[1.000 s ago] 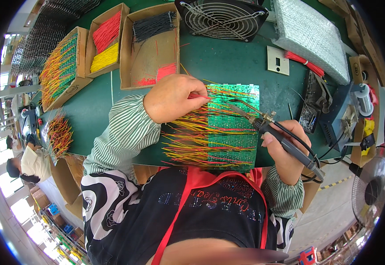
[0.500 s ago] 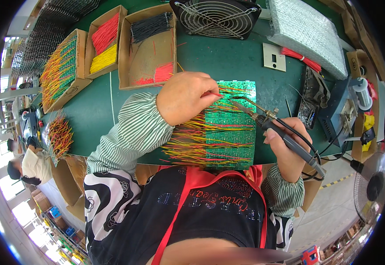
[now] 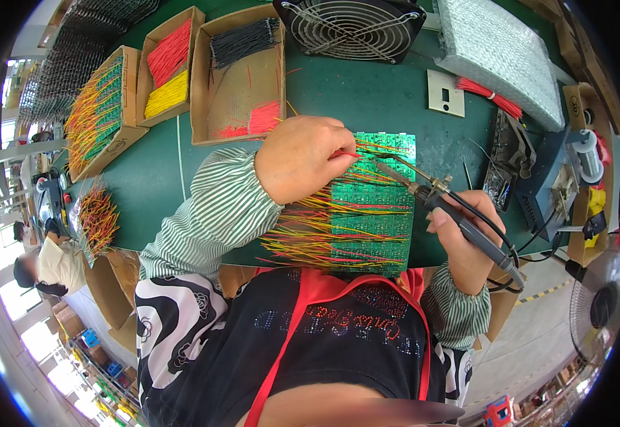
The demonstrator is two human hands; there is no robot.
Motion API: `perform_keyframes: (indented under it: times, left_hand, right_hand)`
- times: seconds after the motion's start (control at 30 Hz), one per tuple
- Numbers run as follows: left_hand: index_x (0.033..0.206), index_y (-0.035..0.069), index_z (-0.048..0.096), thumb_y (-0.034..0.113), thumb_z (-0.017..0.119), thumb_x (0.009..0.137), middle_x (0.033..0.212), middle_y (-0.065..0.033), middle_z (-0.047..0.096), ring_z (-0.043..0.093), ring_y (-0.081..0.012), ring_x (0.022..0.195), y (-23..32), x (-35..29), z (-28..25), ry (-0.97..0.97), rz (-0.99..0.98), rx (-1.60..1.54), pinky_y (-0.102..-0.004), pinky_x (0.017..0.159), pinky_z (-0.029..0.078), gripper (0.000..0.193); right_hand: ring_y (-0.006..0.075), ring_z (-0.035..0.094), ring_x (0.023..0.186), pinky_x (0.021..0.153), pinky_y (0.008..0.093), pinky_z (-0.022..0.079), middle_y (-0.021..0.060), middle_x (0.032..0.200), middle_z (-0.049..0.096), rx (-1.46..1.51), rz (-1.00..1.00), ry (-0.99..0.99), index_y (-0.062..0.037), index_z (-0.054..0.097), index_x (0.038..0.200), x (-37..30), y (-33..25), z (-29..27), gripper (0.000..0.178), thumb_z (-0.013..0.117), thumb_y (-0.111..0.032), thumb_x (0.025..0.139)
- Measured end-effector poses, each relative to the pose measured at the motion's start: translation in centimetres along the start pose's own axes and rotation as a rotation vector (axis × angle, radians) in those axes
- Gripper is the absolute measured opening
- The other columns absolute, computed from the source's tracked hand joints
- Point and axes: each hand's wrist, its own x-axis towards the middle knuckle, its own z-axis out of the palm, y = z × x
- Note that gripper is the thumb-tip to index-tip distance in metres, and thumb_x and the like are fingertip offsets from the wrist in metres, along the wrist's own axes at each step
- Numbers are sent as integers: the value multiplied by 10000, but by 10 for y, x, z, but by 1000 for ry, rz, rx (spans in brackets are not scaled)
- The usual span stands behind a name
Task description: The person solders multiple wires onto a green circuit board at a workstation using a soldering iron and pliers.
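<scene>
A panel of green circuit boards (image 3: 375,245) lies on the bench in front of me, with rows of red and yellow wires (image 3: 303,226) running across it and off its left side. My left hand (image 3: 303,158) is closed near the panel's upper left, pinching red wire (image 3: 347,154) whose end points at the boards; how many strands is hidden by the fingers. From the right, my right hand (image 3: 464,238) grips a soldering iron (image 3: 470,229) with a thin feed tube fixed along it. The iron's tip is over the upper rows of boards, close to the red wire's end.
Cardboard boxes at the back left hold red and yellow wires (image 3: 167,53), black wires (image 3: 244,43) and wired boards (image 3: 96,110). A black fan (image 3: 352,28) stands behind the panel. A bubble-wrapped pack (image 3: 498,57), red wire bundle (image 3: 490,97) and solder spool (image 3: 589,158) sit at right.
The whole view has shifted slightly, with the panel a little farther right in it. Both hands keep their grips, and the iron's tip stays near the red wire's end.
</scene>
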Motion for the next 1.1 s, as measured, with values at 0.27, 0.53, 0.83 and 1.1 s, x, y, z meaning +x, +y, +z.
perform_keyframes:
  times: [0.27, 0.53, 0.83, 1.1]
  left_hand:
    - [764, 32, 617, 151, 609, 782, 729, -88, 587, 577, -249, 656, 1, -2, -3, 27, -23, -41, -343, 582, 448, 121]
    - [792, 15, 620, 134, 629, 777, 727, -89, 579, 572, -224, 640, 8, -2, -16, 88, -29, -64, -309, 568, 443, 120]
    - [785, 38, 613, 166, 615, 788, 728, -80, 586, 576, -248, 686, -2, -1, -1, -4, -17, -73, -344, 591, 449, 128]
    - [782, 39, 616, 174, 609, 792, 716, -83, 580, 575, -253, 683, -1, 2, -3, -18, -23, -64, -352, 589, 448, 135]
  right_hand:
    - [71, 575, 645, 577, 190, 464, 66, 730, 626, 45, 30, 6, 28, 585, 853, -4, -5, -6, 184, 679, 2, 696]
    - [72, 566, 632, 566, 199, 459, 55, 710, 617, 27, -8, 44, 29, 590, 848, -8, -5, -7, 180, 683, -12, 700]
    - [51, 541, 616, 556, 186, 436, 32, 701, 612, 30, 16, -5, 15, 597, 833, -3, -2, 2, 168, 693, -31, 703]
    - [52, 544, 623, 560, 187, 440, 34, 704, 612, 3, 14, -28, 17, 595, 837, 2, 1, 5, 179, 696, -29, 696]
